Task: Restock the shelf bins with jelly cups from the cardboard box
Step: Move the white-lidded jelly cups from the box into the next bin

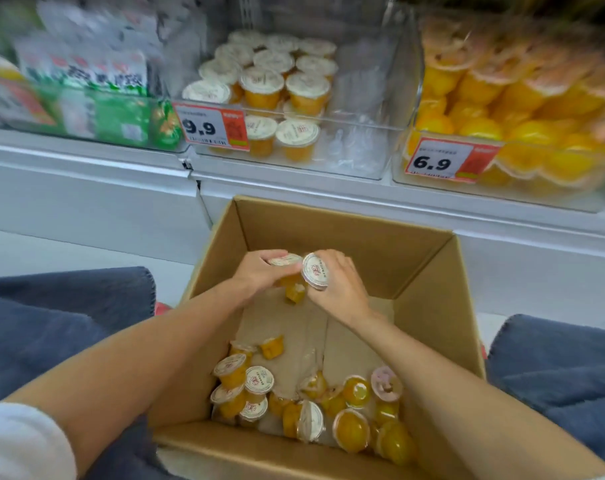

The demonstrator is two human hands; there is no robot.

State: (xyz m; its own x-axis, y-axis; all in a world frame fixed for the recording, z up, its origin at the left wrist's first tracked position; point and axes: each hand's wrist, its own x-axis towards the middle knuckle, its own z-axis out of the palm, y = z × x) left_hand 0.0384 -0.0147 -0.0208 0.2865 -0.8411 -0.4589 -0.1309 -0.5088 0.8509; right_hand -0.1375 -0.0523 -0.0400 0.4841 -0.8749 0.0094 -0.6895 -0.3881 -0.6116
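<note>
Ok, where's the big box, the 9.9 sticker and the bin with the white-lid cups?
cardboard box [380, 244]: head view, on its far inside wall.
9.9 price tag [199, 128]: head view, on the printed number.
middle bin [367, 98]: head view, on its bare clear right part.

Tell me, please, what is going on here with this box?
A person is restocking jelly cups. Both hands are inside the open box: the left hand grips a cup, the right hand a second cup. Loose cups lie at the box's near end. On the shelf above, the middle bin holds cups on its left side.
</note>
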